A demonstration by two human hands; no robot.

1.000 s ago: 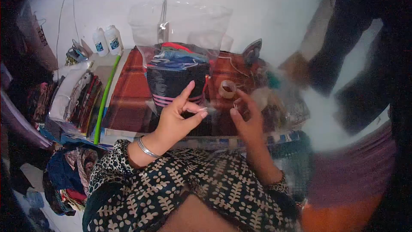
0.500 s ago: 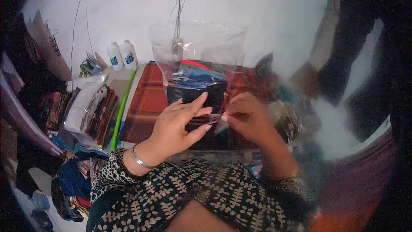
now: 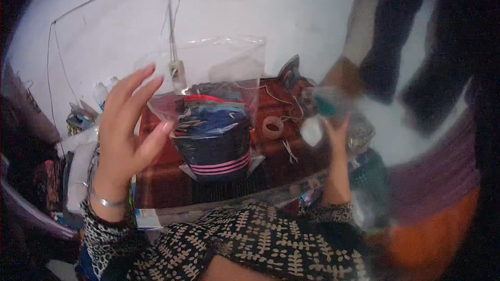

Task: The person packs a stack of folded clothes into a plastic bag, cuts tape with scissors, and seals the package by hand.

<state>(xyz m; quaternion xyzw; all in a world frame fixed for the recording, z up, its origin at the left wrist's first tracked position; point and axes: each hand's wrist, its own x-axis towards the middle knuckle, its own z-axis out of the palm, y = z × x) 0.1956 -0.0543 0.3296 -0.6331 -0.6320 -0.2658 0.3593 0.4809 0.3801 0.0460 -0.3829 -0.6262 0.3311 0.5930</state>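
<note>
Bag [image 3: 219, 80] with folded clothes [image 3: 211, 148] in it is found on the worktop [image 3: 151, 190], its clear upper part standing above them. Hands, brought together in front of it half a second ago, have been parted, so its front is now uncovered. Left hand [image 3: 122, 130] is raised at the bag's left edge, fingers and thumb spread; contact cannot be told. Right hand [image 3: 337, 134] is held out rightward, blurred, thumb and finger apart, beside a white object [image 3: 312, 130]; no grip can be made out

Likely laundry workroom: bagged folded clothes [image 3: 212, 119], upright iron [image 3: 290, 74], tape roll [image 3: 273, 135], cloth-covered table [image 3: 161, 184].
</note>
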